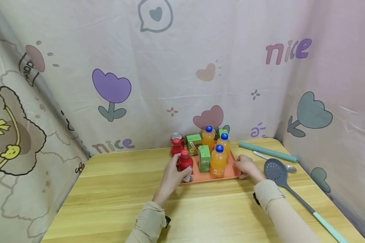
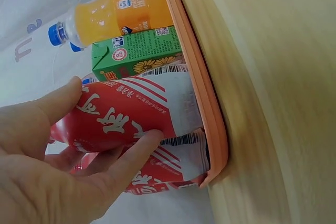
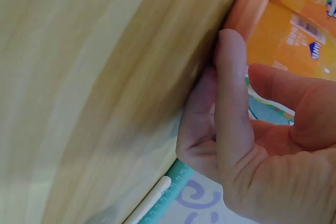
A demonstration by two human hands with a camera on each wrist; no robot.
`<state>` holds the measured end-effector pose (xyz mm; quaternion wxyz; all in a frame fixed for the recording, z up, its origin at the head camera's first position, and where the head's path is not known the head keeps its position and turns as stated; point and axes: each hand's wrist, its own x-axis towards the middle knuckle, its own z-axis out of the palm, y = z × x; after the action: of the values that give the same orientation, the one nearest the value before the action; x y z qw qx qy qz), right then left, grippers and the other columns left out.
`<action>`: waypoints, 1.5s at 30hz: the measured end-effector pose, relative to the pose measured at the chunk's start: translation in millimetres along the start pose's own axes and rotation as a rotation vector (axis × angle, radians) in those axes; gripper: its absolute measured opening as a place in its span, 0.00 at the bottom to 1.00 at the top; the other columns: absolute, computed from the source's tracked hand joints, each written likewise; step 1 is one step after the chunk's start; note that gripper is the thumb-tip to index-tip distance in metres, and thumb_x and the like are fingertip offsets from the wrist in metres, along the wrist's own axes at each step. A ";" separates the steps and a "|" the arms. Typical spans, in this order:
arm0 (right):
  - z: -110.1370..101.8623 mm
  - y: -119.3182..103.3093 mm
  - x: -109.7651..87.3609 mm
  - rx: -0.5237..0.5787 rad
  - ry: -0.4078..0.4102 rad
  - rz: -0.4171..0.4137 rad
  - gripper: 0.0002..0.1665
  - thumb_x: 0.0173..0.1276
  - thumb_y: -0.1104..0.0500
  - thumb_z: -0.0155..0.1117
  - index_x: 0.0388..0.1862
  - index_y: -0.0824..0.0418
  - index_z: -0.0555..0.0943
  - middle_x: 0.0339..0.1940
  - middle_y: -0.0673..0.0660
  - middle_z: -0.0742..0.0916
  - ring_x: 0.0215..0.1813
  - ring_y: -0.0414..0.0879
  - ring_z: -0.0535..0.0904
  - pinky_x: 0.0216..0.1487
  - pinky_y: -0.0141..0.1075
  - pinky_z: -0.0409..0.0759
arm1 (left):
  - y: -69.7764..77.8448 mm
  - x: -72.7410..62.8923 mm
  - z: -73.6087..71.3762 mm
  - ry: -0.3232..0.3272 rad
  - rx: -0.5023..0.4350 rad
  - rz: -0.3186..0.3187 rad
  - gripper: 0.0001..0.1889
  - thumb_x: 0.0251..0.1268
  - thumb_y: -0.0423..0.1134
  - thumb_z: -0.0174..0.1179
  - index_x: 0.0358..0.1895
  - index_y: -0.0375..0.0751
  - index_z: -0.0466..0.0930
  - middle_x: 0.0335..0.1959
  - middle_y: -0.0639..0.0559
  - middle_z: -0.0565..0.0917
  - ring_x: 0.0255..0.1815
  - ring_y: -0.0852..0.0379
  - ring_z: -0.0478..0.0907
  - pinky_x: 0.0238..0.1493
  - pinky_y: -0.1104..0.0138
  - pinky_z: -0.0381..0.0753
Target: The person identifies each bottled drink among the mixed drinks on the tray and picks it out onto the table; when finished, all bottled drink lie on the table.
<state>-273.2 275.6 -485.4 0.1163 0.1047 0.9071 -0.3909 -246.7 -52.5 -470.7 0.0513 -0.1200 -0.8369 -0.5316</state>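
My left hand point(image 1: 171, 172) holds a red-capped bottle with a red and white label point(image 1: 186, 162) at the front left corner of an orange tray point(image 1: 211, 180). In the left wrist view, thumb and fingers lie around that bottle point(image 2: 126, 109), whose base is just inside the tray's rim point(image 2: 197, 66). A second red bottle point(image 1: 176, 147) stands behind it. At the tray's right front corner, my right hand point(image 1: 246, 166) grips the rim between thumb and fingers. Orange drink bottles with blue caps point(image 1: 218, 162) and green drink cartons point(image 1: 204, 158) stand upright on the tray.
A can point(image 1: 177, 136) stands at the tray's back left. To the right lie a grey skimmer point(image 1: 275, 171) with a mint handle, a spoon point(image 1: 290, 168) and a teal rolled item point(image 1: 267, 152). Printed curtains point(image 1: 158, 84) border the wooden table point(image 1: 115, 189).
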 end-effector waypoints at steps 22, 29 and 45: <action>-0.3 4.3 -6.7 0.153 -0.067 0.017 0.05 0.75 0.72 0.56 0.42 0.69 0.68 0.25 0.56 0.76 0.22 0.42 0.76 0.29 0.37 0.90 | -0.5 -5.9 1.4 0.065 -0.032 0.004 0.31 0.58 0.36 0.78 0.66 0.44 0.78 0.60 0.40 0.86 0.59 0.43 0.84 0.62 0.46 0.85; -4.4 2.9 -9.2 0.315 -0.075 0.058 0.25 0.76 0.69 0.60 0.67 0.79 0.69 0.34 0.57 0.83 0.26 0.42 0.79 0.34 0.38 0.91 | -1.8 -5.8 -1.8 0.053 -0.076 -0.011 0.32 0.57 0.35 0.78 0.67 0.46 0.80 0.61 0.41 0.87 0.61 0.42 0.83 0.64 0.46 0.85; 0.7 8.0 -4.6 0.296 -0.053 0.053 0.15 0.76 0.70 0.56 0.57 0.73 0.68 0.26 0.53 0.75 0.24 0.41 0.72 0.30 0.38 0.88 | 19.5 -11.5 -15.7 0.061 -0.159 -0.013 0.35 0.60 0.39 0.77 0.72 0.46 0.77 0.61 0.40 0.87 0.52 0.45 0.86 0.56 0.53 0.89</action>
<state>-266.5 280.0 -490.0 0.1338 0.1340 0.8330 -0.5199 -231.2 -60.4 -449.3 0.0634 -0.1021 -0.7907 -0.6003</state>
